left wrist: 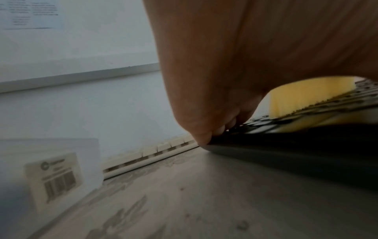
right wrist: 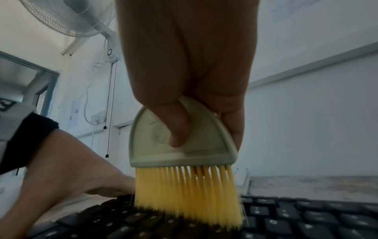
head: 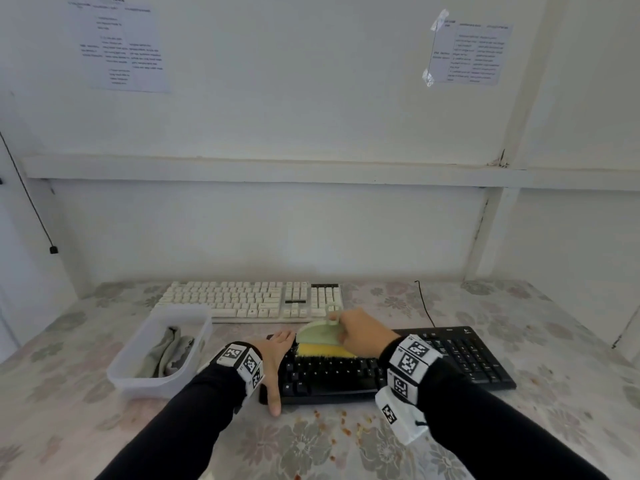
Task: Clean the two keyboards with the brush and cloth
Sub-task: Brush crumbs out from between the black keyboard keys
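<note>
So the table with the flowery cover is the biggest thing here, and on it the white keyboard sits past the fingertips of both hands, back by the wall, long axis running left to right. The black keyboard lies the same way, right under both hands and closer to the person. Out beyond the left hand's knuckle side there's a clear tub with the cloth bunched up inside, not in use yet. The key thing for the next stroke, I'd say: the brush is planted on the left half of the black board, so the unbrushed keys stretch away to the right along that long axis, and the right hand is the one sitting on that side. That hand comes down from above, wrist up, thumb pressed on the pale green handle's face and the other fingers curled around the back, so it's a firm pinch. The yellow bristles are splayed against the key tops. The left hand is flat-ish across the board's left end, fingers straight along the far corner and thumb reaching down past the near edge, just bracing it, not really gripping. Orange crumbs are scattered on the table just nearer than the thumb, along the front edge. My guess is the brushing on this board is midway, and the white one is still to do.
</note>
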